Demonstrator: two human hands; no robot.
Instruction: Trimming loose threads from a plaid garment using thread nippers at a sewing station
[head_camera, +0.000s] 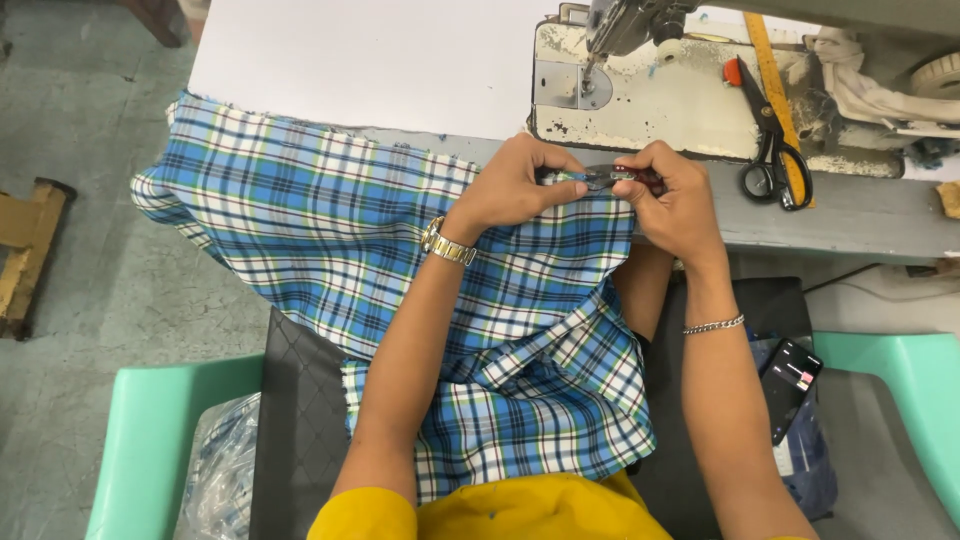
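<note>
- Grey sewing table (850, 215) carries a worn white sewing machine (650, 95) and black-handled scissors (772, 150).
- Left hand (515, 185) pinches the blue plaid cotton fabric (330, 220) at its edge by the table.
- Right hand (675, 200) grips a small red tool (635, 177), mostly hidden.

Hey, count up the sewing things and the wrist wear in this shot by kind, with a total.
Blue plaid fabric piece: 1, pinched at its edge by left hand and right hand
Sewing machine: 1
Scissors: 1
Yellow measuring tape: 1
Wristwatch: 1
Chain bracelet: 1
Total: 6
</note>
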